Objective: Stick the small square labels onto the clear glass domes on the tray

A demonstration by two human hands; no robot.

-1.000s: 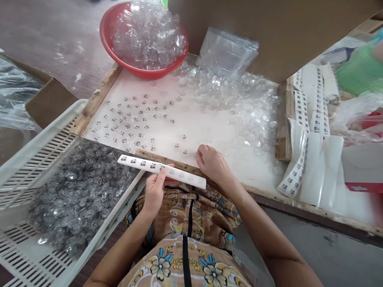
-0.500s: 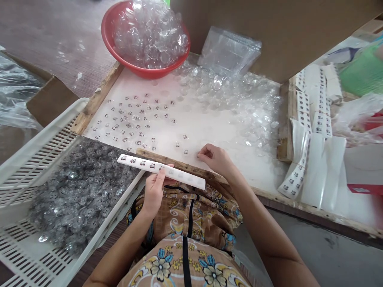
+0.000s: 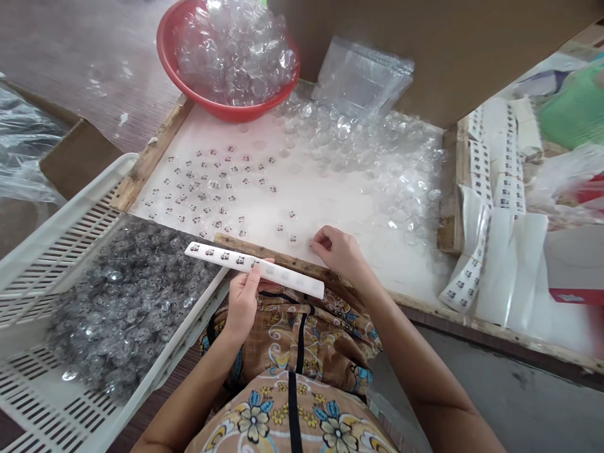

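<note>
Panda-print strip (image 3: 285, 277) in my left hand (image 3: 242, 307). Right of strip: my right hand (image 3: 340, 251), pinched closed. Left of strip: white crate (image 3: 170, 354), plastic pieces (image 3: 134, 302) inside.

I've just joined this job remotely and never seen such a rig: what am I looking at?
No machine: these are a person's bare hands, seen by a camera worn on the head, looking forward and down. The left hand holds a white strip with panda prints. The right hand is pinched over the white board; whether it holds anything is unclear. Small panda prints and clear discs lie there. Beyond is a red bowl of clear pieces; a white basket sits left.
</note>
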